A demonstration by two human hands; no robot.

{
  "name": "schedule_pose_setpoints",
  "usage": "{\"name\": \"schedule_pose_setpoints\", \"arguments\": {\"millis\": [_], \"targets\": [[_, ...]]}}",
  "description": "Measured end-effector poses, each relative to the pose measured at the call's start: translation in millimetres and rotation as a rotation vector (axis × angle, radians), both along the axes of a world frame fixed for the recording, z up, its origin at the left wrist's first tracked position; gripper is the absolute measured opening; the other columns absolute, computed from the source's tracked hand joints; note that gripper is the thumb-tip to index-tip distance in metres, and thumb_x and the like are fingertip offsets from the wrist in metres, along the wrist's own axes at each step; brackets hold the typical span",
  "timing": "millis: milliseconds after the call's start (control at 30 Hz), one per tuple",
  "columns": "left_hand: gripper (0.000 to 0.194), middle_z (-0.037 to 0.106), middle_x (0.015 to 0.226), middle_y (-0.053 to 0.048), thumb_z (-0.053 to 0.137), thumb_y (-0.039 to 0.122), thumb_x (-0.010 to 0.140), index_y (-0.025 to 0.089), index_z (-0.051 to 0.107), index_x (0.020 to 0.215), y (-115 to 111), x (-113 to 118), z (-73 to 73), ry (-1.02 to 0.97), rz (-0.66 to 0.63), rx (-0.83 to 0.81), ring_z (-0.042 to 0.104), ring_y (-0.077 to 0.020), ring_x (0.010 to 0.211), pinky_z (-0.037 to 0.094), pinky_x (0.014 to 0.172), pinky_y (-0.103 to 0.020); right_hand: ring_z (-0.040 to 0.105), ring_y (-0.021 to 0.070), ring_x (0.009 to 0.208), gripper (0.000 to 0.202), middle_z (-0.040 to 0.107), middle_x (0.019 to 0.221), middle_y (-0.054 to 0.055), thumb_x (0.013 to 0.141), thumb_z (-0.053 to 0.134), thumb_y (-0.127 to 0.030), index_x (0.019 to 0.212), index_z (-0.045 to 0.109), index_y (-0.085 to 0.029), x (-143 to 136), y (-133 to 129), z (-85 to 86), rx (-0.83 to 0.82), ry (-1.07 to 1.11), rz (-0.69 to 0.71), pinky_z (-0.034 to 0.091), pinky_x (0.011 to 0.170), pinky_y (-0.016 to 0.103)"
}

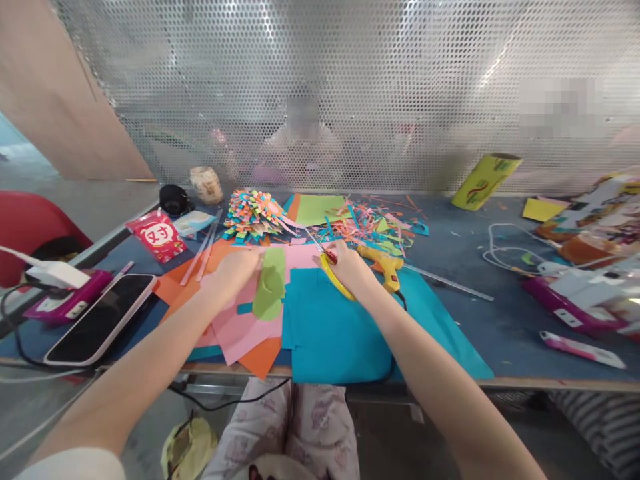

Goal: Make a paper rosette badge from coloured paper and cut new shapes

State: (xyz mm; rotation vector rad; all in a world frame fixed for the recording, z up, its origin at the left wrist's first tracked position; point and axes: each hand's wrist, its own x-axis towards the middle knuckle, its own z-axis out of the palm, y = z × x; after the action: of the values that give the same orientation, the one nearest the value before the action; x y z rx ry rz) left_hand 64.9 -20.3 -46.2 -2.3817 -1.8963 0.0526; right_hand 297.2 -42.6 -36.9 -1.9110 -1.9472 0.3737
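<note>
My right hand (345,260) grips a pair of scissors (336,279) with yellow handles, its blades pointing up and to the left over the paper. My left hand (243,263) is closed at the edge of a green paper strip (270,280); what its fingertips hold, if anything, is hidden. Just beyond it sits a fringed paper pompom (253,215) in many colours. Pink paper (250,333) and orange paper (263,357) lie beneath my left arm. Blue paper sheets (340,333) spread below my right hand. A yellow glue gun (384,263) lies close to that hand.
Loose paper shreds (367,223) pile up behind the scissors. At left are a phone (103,320), a red packet (157,235) and a purple power strip (70,300). A yellow tube (485,180), a glue stick (450,283) and a pink-white cutter (583,350) lie right.
</note>
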Motion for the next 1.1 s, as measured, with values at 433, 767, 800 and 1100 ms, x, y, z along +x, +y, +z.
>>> {"name": "schedule_pose_setpoints", "arguments": {"millis": [433, 767, 800, 1100], "targets": [[0.049, 0.067, 0.096, -0.016, 0.038, 0.055, 0.087, 0.012, 0.058, 0.097, -15.6, 29.3, 4.0, 0.090, -0.302, -0.047, 0.064, -0.0287, 0.092, 0.047, 0.073, -0.034, 0.067, 0.0315, 0.088, 0.052, 0.070, 0.093, 0.016, 0.083, 0.049, -0.058, 0.112, 0.049, -0.015, -0.2, 1.3, -2.6, 0.024, 0.002, -0.001, 0.045, 0.065, 0.032], [0.053, 0.068, 0.087, -0.016, 0.027, 0.051, 0.092, 0.012, 0.063, 0.097, -15.4, 28.3, -6.2, 0.202, -0.541, -0.038, 0.065, -0.0280, 0.084, 0.046, 0.071, -0.038, 0.066, 0.0315, 0.091, 0.052, 0.069, 0.095, 0.017, 0.082, 0.050, -0.057, 0.112, 0.050, -0.014, -1.0, 1.4, -3.7, 0.032, 0.022, 0.004, 0.045, 0.068, 0.031], [0.051, 0.068, 0.086, -0.016, 0.026, 0.046, 0.093, 0.012, 0.063, 0.098, -16.8, 28.3, -6.4, 0.224, -0.551, -0.041, 0.065, -0.0277, 0.085, 0.046, 0.072, -0.038, 0.066, 0.0310, 0.091, 0.051, 0.069, 0.095, 0.017, 0.082, 0.050, -0.057, 0.111, 0.050, -0.014, -0.8, 1.7, -3.9, 0.034, 0.024, 0.003, 0.045, 0.068, 0.031], [0.053, 0.069, 0.090, -0.015, 0.023, 0.044, 0.094, 0.013, 0.066, 0.091, -8.8, 61.8, 19.2, -0.016, -0.336, 0.000, 0.066, -0.0263, 0.087, 0.046, 0.069, -0.033, 0.065, 0.0270, 0.093, 0.038, 0.069, 0.094, 0.013, 0.085, 0.050, -0.046, 0.108, 0.050, -0.016, 8.7, 9.9, -3.0, 0.152, 0.161, -0.049, 0.045, 0.070, 0.029]]}}
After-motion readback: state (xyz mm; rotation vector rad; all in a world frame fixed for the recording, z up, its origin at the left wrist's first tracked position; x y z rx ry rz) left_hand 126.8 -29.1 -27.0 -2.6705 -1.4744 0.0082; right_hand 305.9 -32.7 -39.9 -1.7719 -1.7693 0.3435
